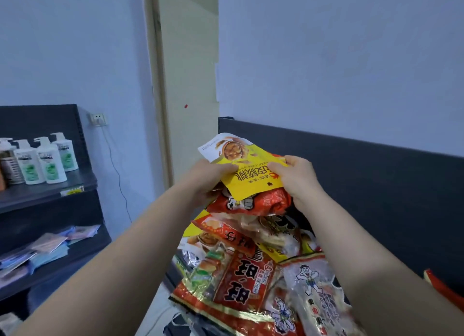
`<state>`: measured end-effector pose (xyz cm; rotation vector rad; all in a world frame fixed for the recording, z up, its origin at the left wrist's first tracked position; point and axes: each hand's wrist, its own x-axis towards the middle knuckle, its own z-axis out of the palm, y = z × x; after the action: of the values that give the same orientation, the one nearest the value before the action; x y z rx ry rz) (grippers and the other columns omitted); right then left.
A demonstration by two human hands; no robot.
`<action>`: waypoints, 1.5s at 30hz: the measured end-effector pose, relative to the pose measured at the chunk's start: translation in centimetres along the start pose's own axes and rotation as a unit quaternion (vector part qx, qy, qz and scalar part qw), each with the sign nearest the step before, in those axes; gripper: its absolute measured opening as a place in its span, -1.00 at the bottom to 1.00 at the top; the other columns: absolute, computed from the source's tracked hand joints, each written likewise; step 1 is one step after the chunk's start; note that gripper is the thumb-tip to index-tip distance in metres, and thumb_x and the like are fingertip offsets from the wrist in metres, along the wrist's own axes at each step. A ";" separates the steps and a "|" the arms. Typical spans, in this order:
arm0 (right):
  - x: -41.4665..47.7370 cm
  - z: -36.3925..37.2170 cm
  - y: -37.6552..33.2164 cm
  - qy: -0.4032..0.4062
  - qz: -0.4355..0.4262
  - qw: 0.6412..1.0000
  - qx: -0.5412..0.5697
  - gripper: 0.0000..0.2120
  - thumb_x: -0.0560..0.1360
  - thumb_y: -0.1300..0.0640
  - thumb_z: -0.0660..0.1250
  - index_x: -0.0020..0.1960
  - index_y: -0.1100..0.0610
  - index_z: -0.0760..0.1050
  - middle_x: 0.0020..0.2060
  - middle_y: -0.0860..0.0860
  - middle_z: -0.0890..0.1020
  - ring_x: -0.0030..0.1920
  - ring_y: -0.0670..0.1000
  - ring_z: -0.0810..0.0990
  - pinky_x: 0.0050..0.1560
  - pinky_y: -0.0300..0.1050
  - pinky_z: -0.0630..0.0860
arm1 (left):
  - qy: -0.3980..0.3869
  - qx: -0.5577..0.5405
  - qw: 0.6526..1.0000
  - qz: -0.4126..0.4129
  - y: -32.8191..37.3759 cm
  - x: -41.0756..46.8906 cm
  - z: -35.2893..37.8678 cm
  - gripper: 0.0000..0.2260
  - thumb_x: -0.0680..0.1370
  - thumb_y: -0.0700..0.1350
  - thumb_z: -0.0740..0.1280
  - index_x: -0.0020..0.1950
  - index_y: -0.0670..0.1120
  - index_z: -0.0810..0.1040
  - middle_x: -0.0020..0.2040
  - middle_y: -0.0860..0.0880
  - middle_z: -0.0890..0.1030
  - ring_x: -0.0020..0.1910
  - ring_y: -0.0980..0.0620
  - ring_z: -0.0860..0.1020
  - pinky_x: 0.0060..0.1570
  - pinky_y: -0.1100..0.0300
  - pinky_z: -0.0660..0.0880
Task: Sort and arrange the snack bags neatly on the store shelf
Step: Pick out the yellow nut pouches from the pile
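The left fingers point(227, 168) and right fingers point(277, 167) pinch a yellow bag point(247, 160). Under them the pile point(241, 280) is messy; most sorting looks undone.

Left hand point(208, 177): grips the left edge of the yellow snack bag point(241, 165), thumb on top.
Right hand point(298, 177): grips the same bag's right edge, thumb on top.
Yellow snack bag: held over the heap, print upside down to the viewer.
Red snack bag point(253, 202): directly beneath, touching it.
Heap of snack bags point(251, 273): lies jumbled before the dark back panel point(364, 175).
Side shelf point(45, 192): carries a row of pump bottles point(47, 160); sachets point(50, 242) lie on the level below.
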<state>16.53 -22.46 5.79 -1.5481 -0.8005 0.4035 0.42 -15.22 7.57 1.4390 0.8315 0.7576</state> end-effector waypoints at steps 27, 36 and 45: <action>4.2 16.8 0.6 0.027 0.039 0.994 -0.103 -0.86 0.45 0.24 0.39 -0.02 0.29 0.57 -0.11 0.22 0.69 -0.20 0.18 0.66 -0.11 0.19 0.60 | -0.081 0.042 0.996 -0.019 -4.4 14.7 -15.4 -0.94 0.58 -0.18 0.34 0.03 -0.07 0.49 -0.12 -0.09 0.65 -0.19 -0.05 0.61 -0.19 0.09 0.54; 3.6 24.2 3.0 -0.036 0.047 0.951 -0.304 -0.88 0.60 0.12 0.26 -0.03 0.15 0.36 -0.17 0.02 0.50 -0.23 0.07 0.48 -0.30 -0.11 0.35 | -0.035 0.039 0.998 -0.042 -10.7 15.4 -21.4 -0.92 0.61 -0.18 0.31 0.09 -0.07 0.49 -0.14 -0.10 0.68 -0.29 -0.01 0.65 -0.35 0.13 0.60; 3.9 28.0 7.7 -0.025 0.103 0.928 -0.358 -0.55 0.63 0.17 0.17 0.45 0.30 0.18 0.37 0.20 0.39 0.24 0.18 0.52 0.03 -0.06 0.47 | -0.111 0.047 0.990 -0.068 -13.8 17.7 -22.1 -0.79 0.45 -0.11 0.51 0.04 -0.05 0.58 -0.11 -0.10 0.72 -0.09 -0.16 0.69 0.03 -0.15 0.60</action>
<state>2.29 0.63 -5.20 -2.3269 -0.8774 0.3161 -9.73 11.38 -5.96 1.5016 0.7927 0.4509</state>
